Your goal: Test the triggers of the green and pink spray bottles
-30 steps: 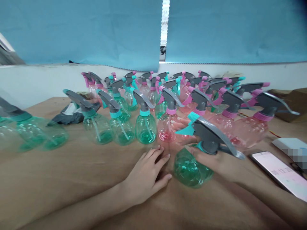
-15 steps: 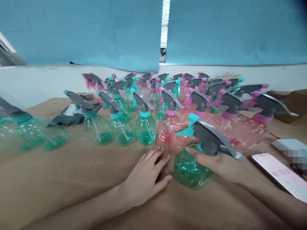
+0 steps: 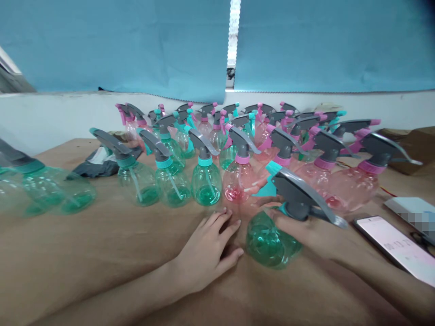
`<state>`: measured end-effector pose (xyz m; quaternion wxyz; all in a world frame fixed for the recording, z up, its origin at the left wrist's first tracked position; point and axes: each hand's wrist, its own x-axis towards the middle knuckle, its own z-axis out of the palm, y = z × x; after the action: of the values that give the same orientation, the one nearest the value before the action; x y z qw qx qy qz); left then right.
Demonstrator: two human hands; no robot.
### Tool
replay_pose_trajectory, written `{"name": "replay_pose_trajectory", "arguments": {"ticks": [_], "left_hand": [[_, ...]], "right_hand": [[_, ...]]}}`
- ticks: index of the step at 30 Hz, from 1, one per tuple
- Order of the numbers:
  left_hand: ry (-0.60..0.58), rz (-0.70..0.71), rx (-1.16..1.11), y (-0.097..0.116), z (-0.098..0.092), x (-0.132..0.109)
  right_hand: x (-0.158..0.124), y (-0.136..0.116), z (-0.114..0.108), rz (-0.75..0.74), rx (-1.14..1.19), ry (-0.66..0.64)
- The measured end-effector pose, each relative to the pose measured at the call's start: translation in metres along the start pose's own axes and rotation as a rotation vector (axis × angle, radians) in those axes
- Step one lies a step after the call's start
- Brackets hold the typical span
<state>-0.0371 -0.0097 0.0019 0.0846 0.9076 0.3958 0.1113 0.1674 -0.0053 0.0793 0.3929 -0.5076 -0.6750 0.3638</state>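
My right hand [image 3: 299, 228] grips a green spray bottle [image 3: 272, 246] around its neck, below the grey and teal trigger head. The bottle leans, its base toward me and its grey lever pointing right. Some fingertips show beyond it, near the teal nozzle part; the rest of the grip is partly hidden. Flat on the wooden table lies my left hand [image 3: 207, 253], fingers spread, holding nothing, just left of the held bottle. Beyond it stand a green spray bottle [image 3: 206, 183] with a teal collar and a pink spray bottle [image 3: 236, 179].
Several more green and pink spray bottles crowd the back of the table [image 3: 102, 253]. A phone [image 3: 394, 244] with a lit screen and a white box [image 3: 414, 213] lie at right. A dark crumpled bag [image 3: 98, 167] sits at back left, a brown box [image 3: 414, 149] at back right.
The visible fingertips of my right hand have shifted slightly down beside the teal nozzle part. The held bottle and my left hand are almost unmoved.
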Motion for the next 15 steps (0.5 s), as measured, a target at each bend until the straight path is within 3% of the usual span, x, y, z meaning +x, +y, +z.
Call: {"name": "replay_pose_trajectory", "arguments": {"ticks": [6, 10, 15], "left_hand": [[-0.006, -0.001, 0.002, 0.0008, -0.0009, 0.0008], [-0.012, -0.005, 0.008, 0.0009, -0.0012, 0.0008], [-0.014, -0.005, 0.013, 0.001, -0.0005, 0.0001]], "right_hand": [[-0.0015, 0.0005, -0.0038, -0.044, -0.203, 0.079], [-0.002, -0.0011, -0.0047, -0.043, -0.183, 0.09], [0.0018, -0.0065, -0.0025, -0.007, -0.07, 0.011]]}}
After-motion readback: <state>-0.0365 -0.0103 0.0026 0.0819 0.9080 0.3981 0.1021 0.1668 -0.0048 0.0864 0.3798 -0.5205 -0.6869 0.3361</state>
